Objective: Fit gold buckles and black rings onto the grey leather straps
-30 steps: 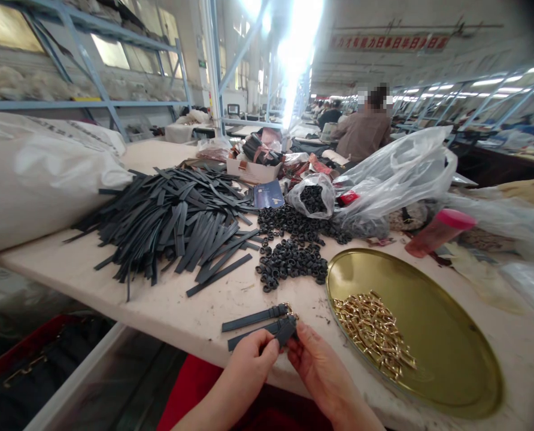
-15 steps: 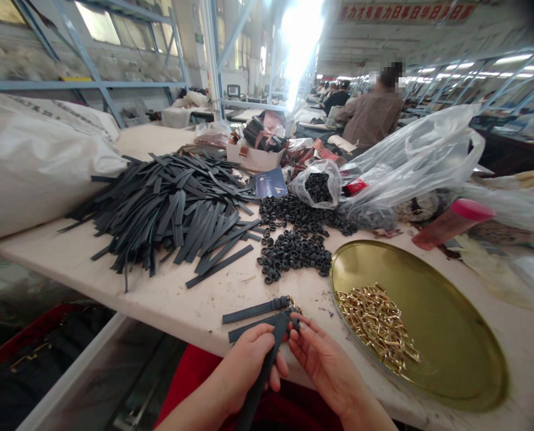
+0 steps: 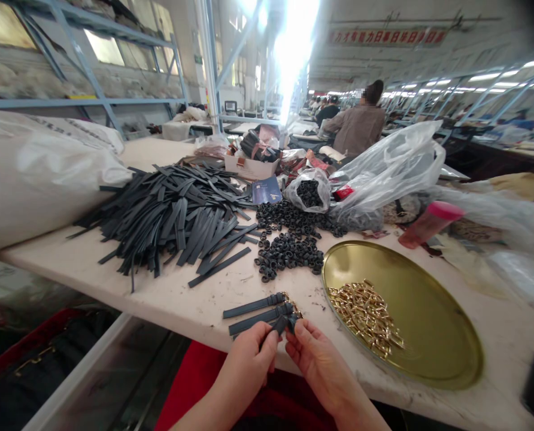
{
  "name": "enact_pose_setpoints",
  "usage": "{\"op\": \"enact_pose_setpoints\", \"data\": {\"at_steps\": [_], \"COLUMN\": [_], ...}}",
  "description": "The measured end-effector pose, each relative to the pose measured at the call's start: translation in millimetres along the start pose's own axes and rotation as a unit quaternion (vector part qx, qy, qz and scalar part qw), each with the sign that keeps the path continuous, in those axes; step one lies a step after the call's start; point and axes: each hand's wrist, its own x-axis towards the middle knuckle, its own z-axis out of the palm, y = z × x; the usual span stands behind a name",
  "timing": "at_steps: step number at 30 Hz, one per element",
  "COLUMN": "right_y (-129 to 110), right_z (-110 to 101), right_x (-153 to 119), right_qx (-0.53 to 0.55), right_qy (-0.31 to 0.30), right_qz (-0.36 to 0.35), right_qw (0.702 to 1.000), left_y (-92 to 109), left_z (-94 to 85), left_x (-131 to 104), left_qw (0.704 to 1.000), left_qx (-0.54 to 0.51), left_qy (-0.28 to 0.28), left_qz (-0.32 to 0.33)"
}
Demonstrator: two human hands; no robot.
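Observation:
My left hand [image 3: 255, 353] is closed around a dark leather strap [image 3: 279, 325], most of it hidden by the fingers. My right hand [image 3: 314, 356] pinches a small black loop [image 3: 292, 321] against the strap's end, right beside the left fingertips. Just beyond the hands lie two straps: a far one [image 3: 251, 306] and a nearer one [image 3: 254, 320], both with gold-coloured hardware at their right ends. A pile of small black loops [image 3: 289, 254] sits farther back on the table. To the right, a round gold tray [image 3: 433, 323] holds many small gold metal buckles [image 3: 370, 317].
A large heap of dark straps [image 3: 172, 209] covers the table's left middle. Behind stand a white box [image 3: 251, 169], a bag of loops [image 3: 309, 193], plastic bags [image 3: 393, 164] and a pink-lidded bottle [image 3: 428, 224]. A white sack [image 3: 42, 179] bulges at left. A person [image 3: 359, 126] sits beyond.
The strap that hung down over my left wrist is now mostly hidden in my hand. My fingers have closed in around its end and the loop. The view has shifted slightly.

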Motion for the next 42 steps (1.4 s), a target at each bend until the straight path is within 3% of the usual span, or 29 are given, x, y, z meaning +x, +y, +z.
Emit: {"op": "enact_pose_setpoints", "data": {"at_steps": [5,11,16,21,23,26,28,30,31,32,34,35,37,42], "right_y": [1.4,-1.4,-1.7,-13.3,-11.8,0.8,2.3,-14.2,-29.7,-48.4,-88.1,-105.1,-127.5,-129.5], "right_z": [-2.1,-4.2,-5.3,-8.9,-7.5,-3.7,-6.3,-16.8,-24.8,-34.0,-53.1,-61.7,-75.0,-83.9], "right_x": [-10.8,-24.7,-30.9,-27.2,-23.8,-16.4,-9.9,-1.6,3.8,10.1,25.0,33.0,47.9,62.1], "right_qx": [-0.058,-0.129,-0.165,-0.218,-0.216,-0.179,-0.213,-0.347,-0.439,-0.547,-0.73,-0.751,-0.778,-0.798], "right_qy": [0.004,-0.047,-0.074,-0.057,-0.051,-0.074,-0.095,-0.079,-0.031,0.04,0.158,0.179,0.183,0.157], "right_qz": [-0.033,-0.048,-0.02,-0.065,-0.091,-0.076,-0.081,-0.139,-0.188,-0.232,-0.266,-0.262,-0.246,-0.226], "right_qw": [0.998,0.989,0.983,0.972,0.971,0.978,0.969,0.924,0.878,0.804,0.61,0.579,0.548,0.537], "left_y": [6.8,8.4,16.1,4.9,0.2,-1.6,0.2,2.9,4.2,5.2,6.3,6.4,6.1,7.4], "left_z": [2.1,4.1,0.9,2.3,1.8,-0.1,-2.3,-4.8,-5.6,-5.7,-3.6,-1.5,3.3,8.6], "left_x": [-15.4,-20.6,-20.5,-25.1,-24.0,-14.4,-4.5,5.5,10.1,14.5,22.6,26.6,34.0,44.3], "left_qw": [0.997,0.996,0.988,0.987,0.991,0.997,0.997,0.998,0.998,0.999,0.999,0.999,0.999,0.998], "left_qx": [0.074,0.06,0.119,0.049,0.026,0.004,0.01,0.024,0.024,0.017,-0.008,-0.019,-0.022,0.031], "left_qy": [-0.017,-0.07,-0.084,-0.15,-0.128,-0.049,-0.022,-0.02,-0.017,-0.008,0.009,0.01,-0.008,-0.053], "left_qz": [0.025,0.004,0.06,-0.013,-0.002,0.051,0.069,0.062,0.054,0.046,0.032,0.028,0.023,0.018]}}
